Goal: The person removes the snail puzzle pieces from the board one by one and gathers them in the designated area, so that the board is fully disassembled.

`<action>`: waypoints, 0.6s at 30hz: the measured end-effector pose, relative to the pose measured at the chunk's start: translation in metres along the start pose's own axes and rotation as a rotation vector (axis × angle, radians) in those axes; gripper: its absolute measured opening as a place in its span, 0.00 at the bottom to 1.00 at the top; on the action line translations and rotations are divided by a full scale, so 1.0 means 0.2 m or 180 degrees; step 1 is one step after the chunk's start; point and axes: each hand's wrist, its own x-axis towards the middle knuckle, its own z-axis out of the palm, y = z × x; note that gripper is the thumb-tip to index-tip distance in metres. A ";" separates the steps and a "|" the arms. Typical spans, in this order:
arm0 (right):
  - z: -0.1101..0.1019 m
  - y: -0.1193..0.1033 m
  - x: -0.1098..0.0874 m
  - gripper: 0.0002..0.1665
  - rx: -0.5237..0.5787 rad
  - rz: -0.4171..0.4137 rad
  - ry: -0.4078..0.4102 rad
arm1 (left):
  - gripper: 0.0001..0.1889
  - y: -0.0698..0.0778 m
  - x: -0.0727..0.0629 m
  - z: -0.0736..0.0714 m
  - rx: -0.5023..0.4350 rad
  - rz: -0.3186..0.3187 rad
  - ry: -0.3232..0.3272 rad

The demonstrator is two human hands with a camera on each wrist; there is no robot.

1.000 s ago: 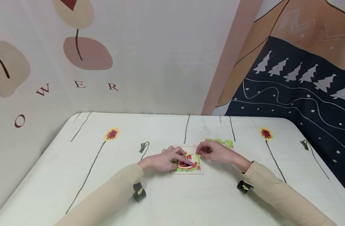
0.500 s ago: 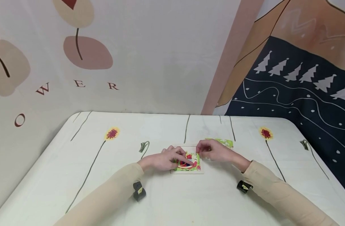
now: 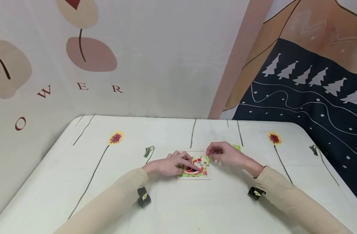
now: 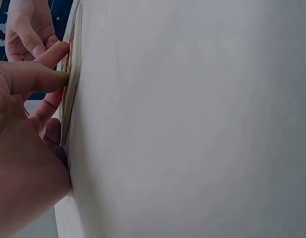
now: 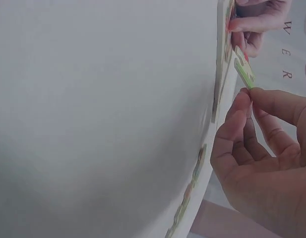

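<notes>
A square wooden puzzle board (image 3: 193, 178) with a colourful picture lies flat on the table. My left hand (image 3: 173, 165) rests on its left side, and the fingers reach over the picture and touch it. Between thumb and fingertips my right hand (image 3: 227, 155) pinches a pale and green puzzle piece (image 5: 245, 69). That piece is tilted above the board's upper right part in the right wrist view. Dark blue and red show in the picture, partly hidden under the left fingers. From the left wrist, the board (image 4: 72, 94) is seen edge-on.
Green puzzle pieces (image 3: 237, 148) lie behind the right hand, mostly covered by it; the right wrist view shows these loose pieces (image 5: 185, 198) flat on the table. The white tablecloth (image 3: 178, 208) has printed flowers. A fabric backdrop (image 3: 166, 65) stands behind the table.
My right hand has drawn slightly right and up, bringing the pinched puzzle piece off the board into view. It now covers more of the green pieces behind. The left hand stays put.
</notes>
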 end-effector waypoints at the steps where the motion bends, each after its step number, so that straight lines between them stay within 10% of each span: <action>1: -0.01 0.00 0.00 0.09 0.0009 -0.0004 0.0014 | 0.25 0.00 0.00 0.00 -0.0006 0.0005 0.0001; 18: -0.12 0.05 -0.10 0.06 0.0165 0.0290 0.0215 | 0.23 -0.03 0.00 0.00 -0.0094 0.0038 0.0020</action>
